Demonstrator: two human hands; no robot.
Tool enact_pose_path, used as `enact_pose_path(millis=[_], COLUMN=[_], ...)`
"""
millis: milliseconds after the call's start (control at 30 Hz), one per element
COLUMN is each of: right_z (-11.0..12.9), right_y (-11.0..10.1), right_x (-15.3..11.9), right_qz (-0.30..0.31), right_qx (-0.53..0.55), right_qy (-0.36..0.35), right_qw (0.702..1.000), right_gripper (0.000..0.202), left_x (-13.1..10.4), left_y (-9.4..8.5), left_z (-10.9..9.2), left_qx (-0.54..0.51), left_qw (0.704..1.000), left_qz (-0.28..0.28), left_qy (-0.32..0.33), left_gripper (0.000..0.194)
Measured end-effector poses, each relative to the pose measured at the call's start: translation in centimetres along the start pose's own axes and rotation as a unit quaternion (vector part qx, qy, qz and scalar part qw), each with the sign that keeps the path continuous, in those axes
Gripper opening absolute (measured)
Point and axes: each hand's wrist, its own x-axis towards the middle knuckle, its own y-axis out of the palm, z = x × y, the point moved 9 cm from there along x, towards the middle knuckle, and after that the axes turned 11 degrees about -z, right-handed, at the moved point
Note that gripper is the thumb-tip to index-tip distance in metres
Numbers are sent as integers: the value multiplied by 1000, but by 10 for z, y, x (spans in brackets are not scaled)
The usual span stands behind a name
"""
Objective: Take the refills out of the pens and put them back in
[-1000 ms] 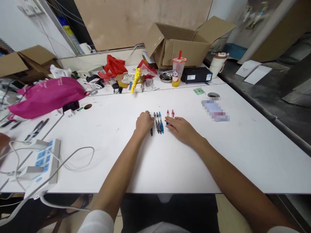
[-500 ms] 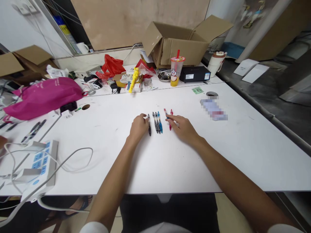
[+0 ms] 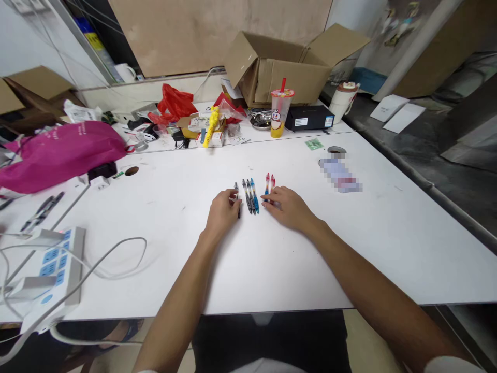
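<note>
Several pens lie side by side on the white table (image 3: 155, 217). My left hand (image 3: 223, 210) has its fingers closed on the black pen (image 3: 236, 187) at the left end. To its right, two dark pens (image 3: 248, 197) and a blue pen (image 3: 254, 196) lie close together, touched by neither hand. My right hand (image 3: 285, 206) is at a pen with a red top and blue grip (image 3: 267, 181), its thumb and forefinger apart around the lower part. Just right of that pen is a red pen (image 3: 272, 182), its lower part hidden by the fingers.
At the back stand an open cardboard box (image 3: 291, 77), a drink cup (image 3: 278, 116), a black box (image 3: 310, 118) and a white bottle (image 3: 344, 103). A pink bag (image 3: 70, 153) and a power strip (image 3: 64, 264) are on the left; a tape roll (image 3: 336, 151) lies right.
The pen with the red top and blue grip has straightened and lies nearer the red pen. My right thumb and forefinger have spread and moved slightly left. The view has shifted a little.
</note>
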Motion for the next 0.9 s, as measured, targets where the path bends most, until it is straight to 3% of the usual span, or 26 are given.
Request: enact_pose_path(millis=[100, 200, 367, 667, 900], right_z=[-14, -20, -13, -12, -15], right_y=[-3, 3, 13, 15, 5], right_x=[-1, -3, -1, 0, 1], right_qz=[-7, 27, 43, 42, 15], right_qx=[-50, -82, -93, -97, -73], right_qy=[79, 118, 100, 69, 94], right_qw=[996, 989, 990, 992, 993], right_gripper=[33, 32, 26, 40, 21], left_x=[1, 3, 9, 9, 9], left_y=[5, 8, 12, 12, 17], left_z=[0, 0, 0, -6, -7], left_qx=[23, 24, 20, 11, 1], left_qw=[1000, 1000, 1000, 999, 1000], left_qz=[14, 8, -6, -33, -27], left_qy=[-8, -16, -7, 12, -1], left_gripper=[24, 22, 21, 22, 20])
